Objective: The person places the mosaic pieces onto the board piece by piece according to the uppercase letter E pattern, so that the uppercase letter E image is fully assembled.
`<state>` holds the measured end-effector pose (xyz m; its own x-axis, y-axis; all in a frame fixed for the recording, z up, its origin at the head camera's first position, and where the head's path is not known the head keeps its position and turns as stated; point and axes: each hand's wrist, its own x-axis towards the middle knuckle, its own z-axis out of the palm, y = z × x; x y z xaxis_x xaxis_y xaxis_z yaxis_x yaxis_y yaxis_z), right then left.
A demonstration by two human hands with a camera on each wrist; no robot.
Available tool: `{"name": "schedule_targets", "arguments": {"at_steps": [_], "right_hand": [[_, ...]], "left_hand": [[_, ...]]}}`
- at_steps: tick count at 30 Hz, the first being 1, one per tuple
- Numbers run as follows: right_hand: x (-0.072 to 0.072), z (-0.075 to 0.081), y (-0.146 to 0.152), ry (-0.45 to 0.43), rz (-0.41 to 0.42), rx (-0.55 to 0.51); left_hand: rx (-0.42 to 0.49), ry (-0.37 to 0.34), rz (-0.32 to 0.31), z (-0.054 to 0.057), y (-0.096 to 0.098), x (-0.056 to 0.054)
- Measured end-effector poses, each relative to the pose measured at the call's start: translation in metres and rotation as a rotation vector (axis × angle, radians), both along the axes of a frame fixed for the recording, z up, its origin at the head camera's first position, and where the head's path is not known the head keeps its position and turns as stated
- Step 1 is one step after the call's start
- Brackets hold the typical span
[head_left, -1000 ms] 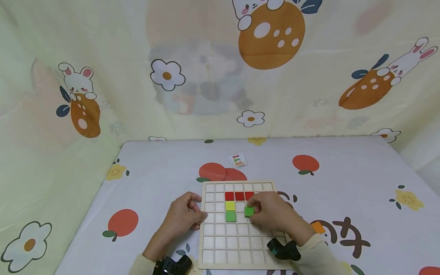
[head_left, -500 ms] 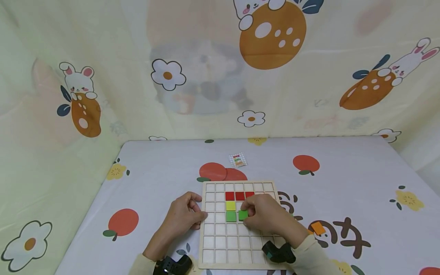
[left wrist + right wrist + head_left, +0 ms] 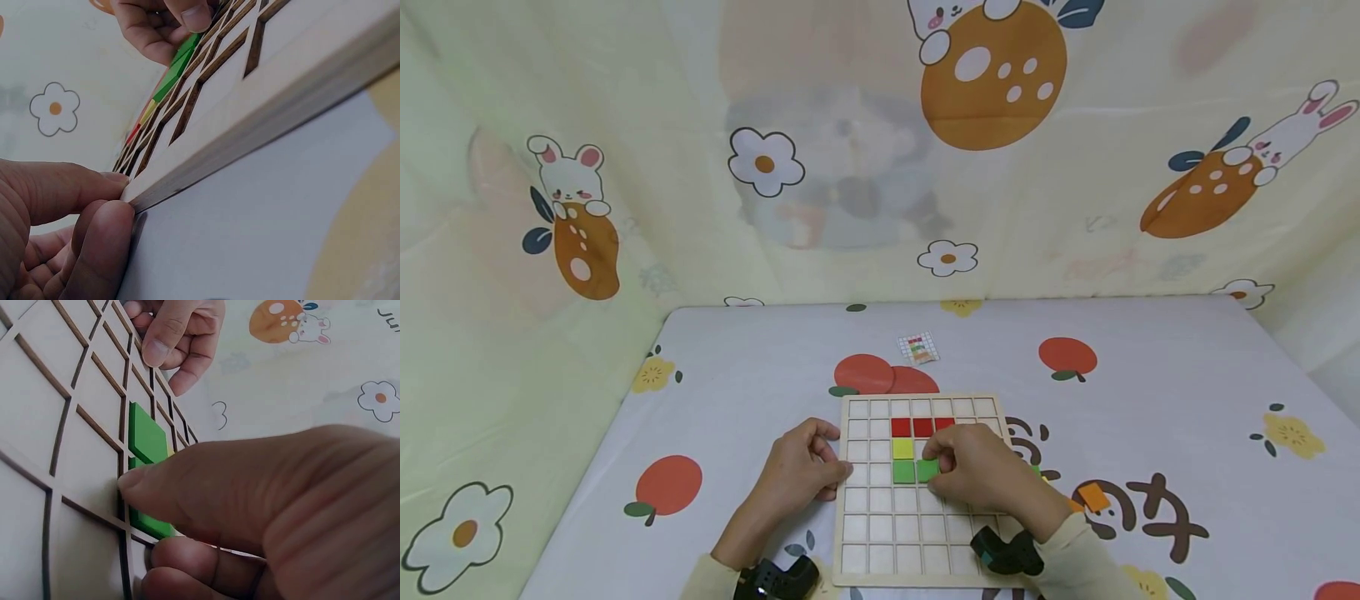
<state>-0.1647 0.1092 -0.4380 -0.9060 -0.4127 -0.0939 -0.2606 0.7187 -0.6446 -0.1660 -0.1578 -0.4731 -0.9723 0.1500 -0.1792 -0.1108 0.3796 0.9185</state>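
A wooden grid board [image 3: 891,575] lies on the table. Red tiles [image 3: 922,427] stand in a row in its upper cells, above a yellow tile [image 3: 902,448] and a green tile [image 3: 903,472]. My right hand [image 3: 981,467] pinches a second green tile [image 3: 927,471] between thumb and fingers, at the cell just right of the first; in the right wrist view this held green tile [image 3: 147,522] is partly behind the thumb. At the board's left edge my left hand [image 3: 801,467] holds the rim between thumb and finger, seen close in the left wrist view.
Behind the board lies a small card with a coloured grid pattern [image 3: 919,348]. An orange tile [image 3: 1093,497] sits on the cloth to the right, with other tiles partly hidden by the right arm. A printed curtain [image 3: 842,275] hangs behind the table.
My right hand has moved left with the green tile, bringing it next to the other green tile and down at the board. The left hand has stayed at the rim.
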Motion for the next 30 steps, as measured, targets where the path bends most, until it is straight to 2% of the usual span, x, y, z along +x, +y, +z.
{"name": "schedule_targets", "arguments": {"at_steps": [7,12,15,23,30], "right_hand": [[0.002,0.002,0.004,-0.002,-0.039,-0.01],[0.003,0.001,0.008,0.005,-0.029,-0.005],[0.003,0.002,0.015,-0.001,-0.059,0.001],[0.008,0.004,0.068,0.0,-0.195,-0.001],[0.017,0.0,0.098,-0.006,-0.25,0.09]], "left_hand": [[-0.005,0.003,-0.002,0.0,0.001,0.0],[-0.011,0.0,0.006,0.0,0.002,0.0],[-0.022,-0.005,0.012,0.001,0.003,0.001],[-0.049,-0.018,0.029,0.002,0.004,0.001],[-0.054,-0.013,0.03,0.002,0.005,0.002]]}}
